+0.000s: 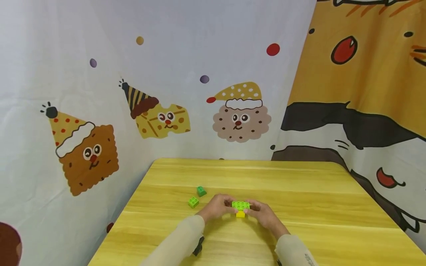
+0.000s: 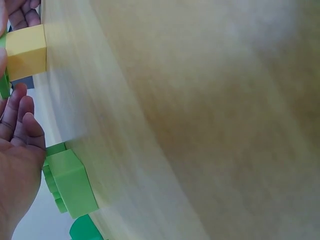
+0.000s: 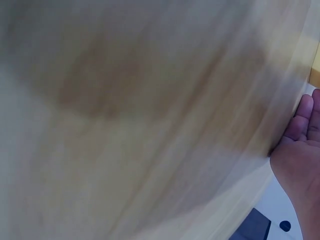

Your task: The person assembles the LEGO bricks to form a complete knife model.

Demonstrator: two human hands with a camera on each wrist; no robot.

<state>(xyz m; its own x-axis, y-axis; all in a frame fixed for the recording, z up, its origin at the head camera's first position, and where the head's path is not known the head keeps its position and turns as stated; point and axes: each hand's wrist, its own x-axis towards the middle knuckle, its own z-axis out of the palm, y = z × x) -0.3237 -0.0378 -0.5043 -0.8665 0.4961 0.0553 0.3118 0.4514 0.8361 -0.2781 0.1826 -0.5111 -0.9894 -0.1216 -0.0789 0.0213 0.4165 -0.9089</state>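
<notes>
A long lime-green toy brick (image 1: 241, 205) lies level on top of a yellow brick (image 1: 240, 214) in the middle of the table. My left hand (image 1: 219, 207) pinches the green brick's left end, its thumb at the near side. From the other side, my right hand (image 1: 264, 214) pinches the right end the same way. In the left wrist view the yellow brick (image 2: 27, 52) stands on the table under the green one. The right wrist view shows just a sliver of the yellow brick (image 3: 315, 70) beyond my right hand (image 3: 300, 145).
Left of my hands on the wooden table (image 1: 166, 229) lie a small lime-green brick (image 1: 193, 202) and, slightly farther back, a darker green brick (image 1: 201, 191) with a slanted shape. A curtain with cartoon prints (image 1: 186, 55) hangs behind the table.
</notes>
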